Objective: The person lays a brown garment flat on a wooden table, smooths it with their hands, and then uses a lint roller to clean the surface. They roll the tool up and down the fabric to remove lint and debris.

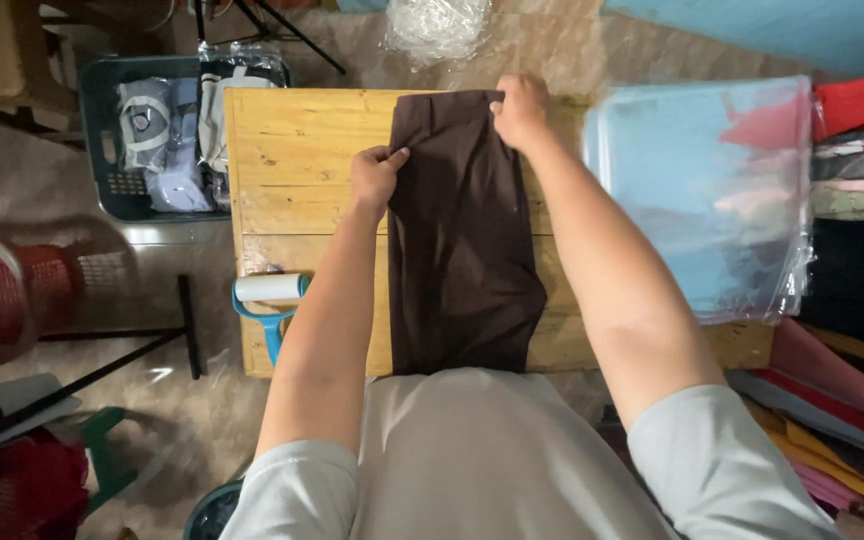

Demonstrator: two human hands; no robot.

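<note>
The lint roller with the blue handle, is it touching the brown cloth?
Apart. The head view shows bare wooden table between the lint roller and the brown cloth.

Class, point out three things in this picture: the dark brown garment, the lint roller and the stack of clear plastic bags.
dark brown garment (pixel 462 250), head view, middle of the fabric
lint roller (pixel 269 288), head view, white roll
clear plastic bags (pixel 697 190), head view, top sheet

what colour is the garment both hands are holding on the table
Dark brown, plain with no pattern; the garment shows best in the head view.
</note>
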